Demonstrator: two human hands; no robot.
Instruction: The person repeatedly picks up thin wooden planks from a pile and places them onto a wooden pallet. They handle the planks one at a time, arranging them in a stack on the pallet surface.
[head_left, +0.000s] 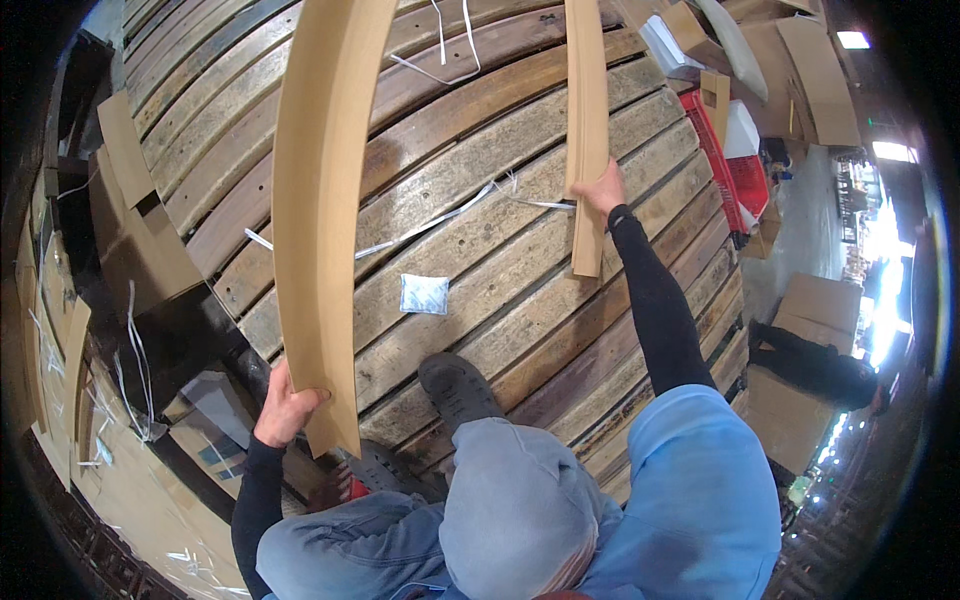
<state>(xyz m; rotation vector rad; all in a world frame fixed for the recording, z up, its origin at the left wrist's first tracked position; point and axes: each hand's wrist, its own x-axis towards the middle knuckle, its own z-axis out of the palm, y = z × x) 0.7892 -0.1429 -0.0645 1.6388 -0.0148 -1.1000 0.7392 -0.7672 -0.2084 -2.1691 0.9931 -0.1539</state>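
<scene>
Grip the wide, bent brown cardboard strip (325, 220) by its near end, left hand (288, 405) closed with thumb over its face; pinch the narrow brown cardboard strip (587, 110) near its end, right hand (602, 188) closed. Support both evenly above the slatted wooden platform (540, 325) to avoid creasing, clear of the flat white strap (460, 211).

The slatted wooden platform (530, 235) I observe (dark gaps separate its planks) carries one white packet (424, 294), loose white straps (440, 219) and a dark shoe (455, 390).
</scene>
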